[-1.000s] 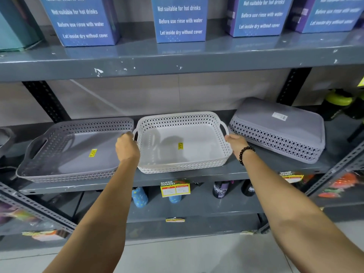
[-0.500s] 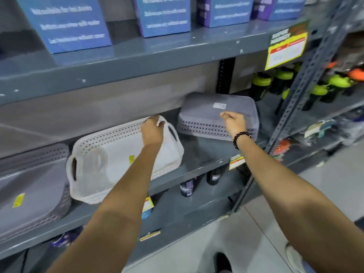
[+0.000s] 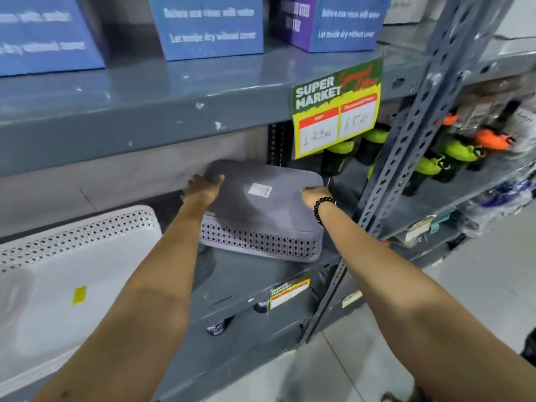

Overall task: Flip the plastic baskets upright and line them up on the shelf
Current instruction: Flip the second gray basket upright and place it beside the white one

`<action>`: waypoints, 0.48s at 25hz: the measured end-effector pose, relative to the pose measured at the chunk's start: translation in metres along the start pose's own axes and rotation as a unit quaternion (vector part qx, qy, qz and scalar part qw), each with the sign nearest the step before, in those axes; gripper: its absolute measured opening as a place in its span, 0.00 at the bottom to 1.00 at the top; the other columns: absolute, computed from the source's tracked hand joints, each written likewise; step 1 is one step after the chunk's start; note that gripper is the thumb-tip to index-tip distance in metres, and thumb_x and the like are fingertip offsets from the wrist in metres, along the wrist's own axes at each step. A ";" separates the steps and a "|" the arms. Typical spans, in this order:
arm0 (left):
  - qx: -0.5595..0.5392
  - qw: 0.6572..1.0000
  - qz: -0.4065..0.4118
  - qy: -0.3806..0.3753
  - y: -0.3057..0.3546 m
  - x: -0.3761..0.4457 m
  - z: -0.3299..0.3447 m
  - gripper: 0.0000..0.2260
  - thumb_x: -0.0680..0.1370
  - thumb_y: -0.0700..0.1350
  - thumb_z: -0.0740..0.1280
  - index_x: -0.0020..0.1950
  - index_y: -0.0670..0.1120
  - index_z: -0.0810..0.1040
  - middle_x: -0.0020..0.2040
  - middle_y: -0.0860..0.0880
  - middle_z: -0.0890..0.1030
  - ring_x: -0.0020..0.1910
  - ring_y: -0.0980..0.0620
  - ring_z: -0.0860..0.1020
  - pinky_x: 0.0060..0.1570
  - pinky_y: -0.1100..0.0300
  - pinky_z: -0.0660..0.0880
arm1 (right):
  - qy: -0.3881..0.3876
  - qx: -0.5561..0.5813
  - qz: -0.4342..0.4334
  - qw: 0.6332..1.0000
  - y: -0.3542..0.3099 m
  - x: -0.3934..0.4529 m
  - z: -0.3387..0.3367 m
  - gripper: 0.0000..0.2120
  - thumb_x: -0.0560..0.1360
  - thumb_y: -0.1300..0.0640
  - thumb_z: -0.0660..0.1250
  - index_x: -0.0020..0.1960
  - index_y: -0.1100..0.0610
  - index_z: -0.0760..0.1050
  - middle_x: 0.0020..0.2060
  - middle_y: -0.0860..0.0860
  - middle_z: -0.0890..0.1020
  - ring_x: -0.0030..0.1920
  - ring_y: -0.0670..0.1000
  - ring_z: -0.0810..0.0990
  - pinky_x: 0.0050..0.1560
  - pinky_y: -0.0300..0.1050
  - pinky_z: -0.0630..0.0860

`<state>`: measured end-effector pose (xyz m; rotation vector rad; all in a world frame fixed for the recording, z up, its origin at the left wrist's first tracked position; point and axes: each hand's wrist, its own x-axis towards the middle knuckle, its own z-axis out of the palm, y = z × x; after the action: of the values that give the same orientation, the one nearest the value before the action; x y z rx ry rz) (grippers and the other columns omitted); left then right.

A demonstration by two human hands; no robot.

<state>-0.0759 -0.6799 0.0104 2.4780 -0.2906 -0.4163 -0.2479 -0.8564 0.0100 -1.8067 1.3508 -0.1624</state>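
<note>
A grey plastic basket [image 3: 261,216] lies upside down on the grey shelf [image 3: 249,282], its flat bottom up with a white label on it. My left hand [image 3: 203,188] grips its far left corner. My right hand [image 3: 314,194], with a black bead bracelet at the wrist, holds its right edge. The basket looks tilted, its near side lower. A white basket [image 3: 72,274] stands upright to the left on the same shelf, with a yellow sticker inside.
The upper shelf [image 3: 174,105] hangs low over the basket, carrying blue boxes [image 3: 208,24]. A yellow price sign [image 3: 336,111] hangs from its edge. A perforated steel upright [image 3: 406,158] stands just right of my right hand. Green-lidded bottles [image 3: 446,163] sit beyond it.
My left hand left the white basket and moved right onto the grey upturned basket. My right hand shifted to its right edge. The view swung right and closer.
</note>
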 end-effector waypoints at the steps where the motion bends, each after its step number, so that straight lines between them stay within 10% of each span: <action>1: -0.006 1.000 -0.022 -0.005 0.000 0.002 0.001 0.35 0.78 0.62 0.56 0.74 0.37 0.61 0.73 0.37 0.65 0.72 0.37 0.65 0.72 0.47 0.63 | -0.011 0.014 0.007 1.000 -0.002 0.003 0.000 0.26 0.76 0.48 0.60 0.66 0.64 0.68 0.56 0.57 0.78 0.46 0.52 0.75 0.39 0.41 0.72; 4: -0.032 0.997 -0.075 -0.007 -0.004 0.003 0.004 0.33 0.79 0.62 0.50 0.73 0.37 0.63 0.72 0.36 0.67 0.71 0.38 0.66 0.72 0.47 0.63 | -0.003 0.059 0.030 0.998 -0.009 0.006 0.001 0.25 0.75 0.49 0.60 0.66 0.63 0.69 0.54 0.54 0.77 0.48 0.54 0.77 0.39 0.41 0.72; 7: -0.162 0.981 -0.082 0.068 -0.006 -0.005 -0.003 0.29 0.80 0.59 0.48 0.73 0.42 0.63 0.71 0.37 0.68 0.69 0.38 0.68 0.69 0.48 0.66 | 0.054 0.176 -0.003 0.983 -0.020 -0.001 -0.006 0.30 0.75 0.45 0.60 0.70 0.63 0.64 0.68 0.59 0.70 0.66 0.59 0.72 0.61 0.49 0.71; 12: -0.494 0.838 -0.069 0.220 -0.028 -0.033 -0.022 0.29 0.77 0.62 0.51 0.60 0.40 0.77 0.61 0.39 0.79 0.60 0.41 0.77 0.63 0.52 0.71 | 0.100 0.542 -0.030 0.834 -0.031 -0.029 -0.033 0.23 0.75 0.41 0.60 0.53 0.59 0.80 0.53 0.54 0.82 0.56 0.56 0.79 0.59 0.47 0.75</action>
<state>-0.0957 -0.6363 0.0186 1.4907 0.2556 -0.0023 -0.2555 -0.8483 0.0626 -0.8516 0.9752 -0.9654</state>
